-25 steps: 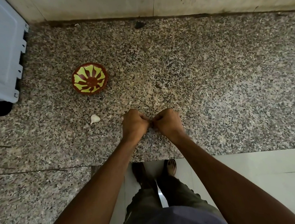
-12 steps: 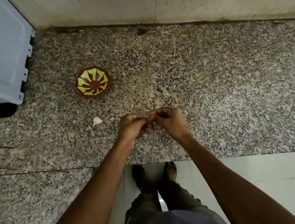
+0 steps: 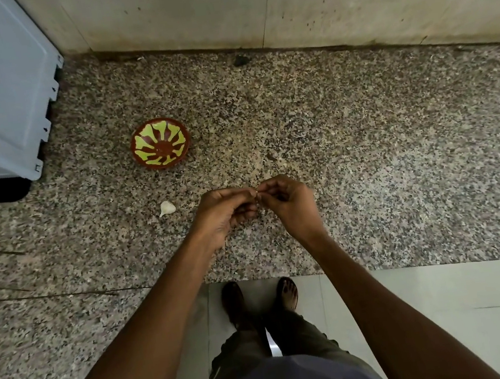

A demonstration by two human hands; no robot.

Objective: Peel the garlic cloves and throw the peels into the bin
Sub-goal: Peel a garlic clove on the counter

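1. Both hands are meeting above the granite tabletop (image 3: 365, 147): the left hand (image 3: 224, 213) and right hand (image 3: 289, 204) are each curling their fingers and pinching something tiny where their tips touch, likely a garlic clove, though it is too hidden to confirm.
2. Judging by this, peeling is in hand; next the skin needs pulling free and carrying to a bin, which is not showing.
3. One loose garlic clove (image 3: 166, 207) is lying just left of the grip.
4. One patterned bowl (image 3: 160, 143) is sitting further left and beyond.
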